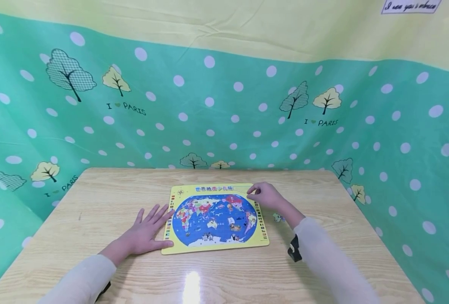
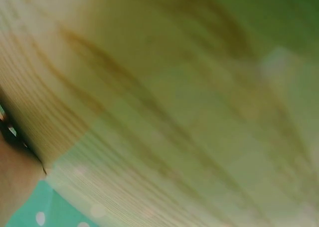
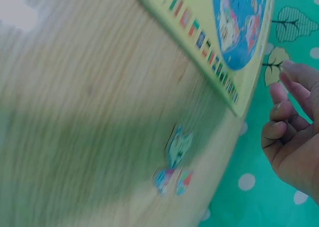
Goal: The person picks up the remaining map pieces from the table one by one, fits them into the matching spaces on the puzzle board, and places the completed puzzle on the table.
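Map board [image 1: 218, 214] lies on the desk [image 1: 323, 202], left hand [image 1: 145, 233] at its edge, fingers apart. Right hand [image 1: 267, 196] curls over the far corner, probably fitting something; I cannot tell if the fingers hold anything. Next likely calls for the loose pieces [image 3: 179, 148].

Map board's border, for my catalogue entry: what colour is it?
The border is yellow, clearest in the head view.

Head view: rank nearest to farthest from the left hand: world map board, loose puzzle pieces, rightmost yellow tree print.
1. World map board, at the left hand.
2. Loose puzzle pieces, right of the board.
3. Rightmost yellow tree print, far right on the curtain.
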Demonstrator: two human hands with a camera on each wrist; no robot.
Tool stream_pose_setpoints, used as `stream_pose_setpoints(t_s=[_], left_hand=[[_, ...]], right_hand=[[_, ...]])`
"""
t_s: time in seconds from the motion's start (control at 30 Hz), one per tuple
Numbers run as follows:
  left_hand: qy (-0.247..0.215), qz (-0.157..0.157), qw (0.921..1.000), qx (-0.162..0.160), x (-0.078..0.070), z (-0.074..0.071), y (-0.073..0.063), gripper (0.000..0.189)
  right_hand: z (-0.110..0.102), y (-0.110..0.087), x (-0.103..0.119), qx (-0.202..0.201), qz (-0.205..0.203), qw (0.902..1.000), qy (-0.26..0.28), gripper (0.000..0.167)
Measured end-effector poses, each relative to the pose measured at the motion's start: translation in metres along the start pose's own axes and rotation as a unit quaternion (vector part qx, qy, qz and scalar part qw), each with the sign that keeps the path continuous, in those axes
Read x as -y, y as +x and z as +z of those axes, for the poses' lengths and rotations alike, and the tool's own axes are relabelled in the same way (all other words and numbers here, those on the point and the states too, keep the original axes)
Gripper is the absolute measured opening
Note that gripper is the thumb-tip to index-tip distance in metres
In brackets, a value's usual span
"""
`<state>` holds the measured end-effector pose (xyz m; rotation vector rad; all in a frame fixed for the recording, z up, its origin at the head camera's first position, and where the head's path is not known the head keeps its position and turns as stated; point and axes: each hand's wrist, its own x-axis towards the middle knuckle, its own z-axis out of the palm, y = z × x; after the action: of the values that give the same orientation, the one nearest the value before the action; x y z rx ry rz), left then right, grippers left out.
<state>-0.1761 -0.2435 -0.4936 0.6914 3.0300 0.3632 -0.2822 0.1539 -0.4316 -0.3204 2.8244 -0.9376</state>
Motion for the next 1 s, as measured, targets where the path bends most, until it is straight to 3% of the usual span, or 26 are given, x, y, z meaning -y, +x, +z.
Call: stream_pose_setpoints(t_s=[1.0], left_hand=[[-0.001,-0.009,0.9999,0.005,0.001,0.002,0.0,0.093]], right_hand=[[-0.039,-0.039,-0.055,-0.011,0.002,0.9997,-0.023,0.017]])
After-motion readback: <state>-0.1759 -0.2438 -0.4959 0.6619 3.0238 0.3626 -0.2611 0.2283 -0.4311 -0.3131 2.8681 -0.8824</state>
